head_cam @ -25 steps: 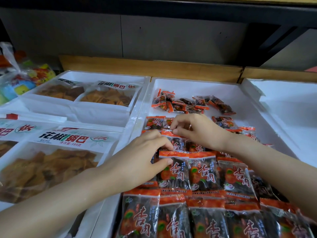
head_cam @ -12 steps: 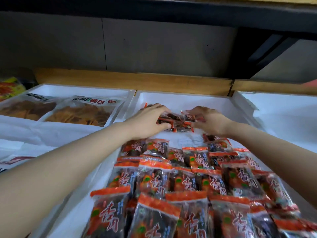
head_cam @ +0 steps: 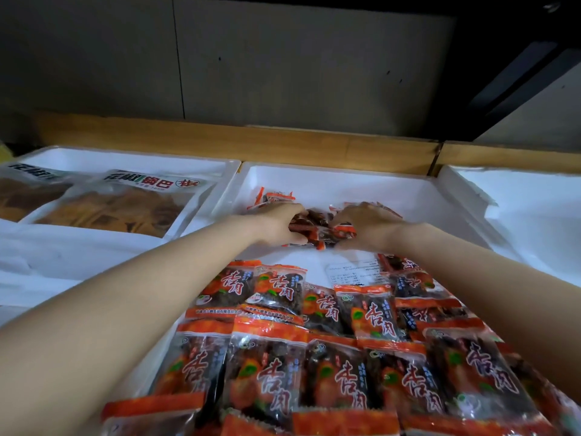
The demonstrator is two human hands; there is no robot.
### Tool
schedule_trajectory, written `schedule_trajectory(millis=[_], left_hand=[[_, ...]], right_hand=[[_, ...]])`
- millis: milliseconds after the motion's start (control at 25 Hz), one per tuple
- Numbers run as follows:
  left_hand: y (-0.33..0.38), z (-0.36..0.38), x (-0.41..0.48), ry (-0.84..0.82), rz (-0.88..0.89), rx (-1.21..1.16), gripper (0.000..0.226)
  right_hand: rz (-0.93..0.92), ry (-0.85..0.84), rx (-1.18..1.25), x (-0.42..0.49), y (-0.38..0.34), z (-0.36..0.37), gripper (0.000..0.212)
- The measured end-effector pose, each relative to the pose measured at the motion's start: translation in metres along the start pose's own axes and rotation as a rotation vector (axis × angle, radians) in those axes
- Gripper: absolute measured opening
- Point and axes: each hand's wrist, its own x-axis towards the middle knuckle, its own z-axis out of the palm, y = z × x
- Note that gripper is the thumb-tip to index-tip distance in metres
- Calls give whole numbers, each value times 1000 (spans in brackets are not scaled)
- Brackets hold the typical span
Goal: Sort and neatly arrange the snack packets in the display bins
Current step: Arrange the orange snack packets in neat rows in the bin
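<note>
A white foam bin [head_cam: 339,180] in the middle holds red-and-dark snack packets. Rows of them [head_cam: 330,357] lie flat and overlapping in its near half. At the far end a loose pile of packets [head_cam: 317,226] sits between my hands. My left hand [head_cam: 276,223] cups the pile from the left with curled fingers, and my right hand [head_cam: 366,225] cups it from the right. Both press in on the pile; the fingertips are hidden among the packets. A white label [head_cam: 353,270] lies on the bin floor just before the pile.
The left foam bin [head_cam: 125,158] holds large clear bags of brown crisps [head_cam: 119,206]. Another white foam bin [head_cam: 518,196] stands at the right. A wooden ledge [head_cam: 283,146] and a grey wall run behind the bins.
Both hands left the near rows and reached to the far end of the bin, then closed in around the loose pile. The view has tilted and moved closer.
</note>
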Motion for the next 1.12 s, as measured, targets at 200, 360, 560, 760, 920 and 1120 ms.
schedule_trajectory(millis=[200, 360, 560, 760, 920, 1120], left_hand=[[-4, -3, -8, 121, -21, 8, 20], [8, -17, -30, 395, -81, -243, 20], [30, -31, -52, 497, -281, -820, 22], [39, -31, -69, 414, -422, -1241, 22], [38, -35, -91, 438, -436, -1434, 32], [54, -41, -110, 334, -339, -1532, 21]], right_hand=[[-30, 76, -28, -6, 1, -7, 26], [76, 358, 397, -17, -7, -26, 24], [111, 386, 995, -47, -35, -51, 17], [86, 363, 981, -61, -53, -53, 13], [121, 281, 1120, -74, -66, -55, 6], [68, 611, 475, -79, -69, -53, 18]])
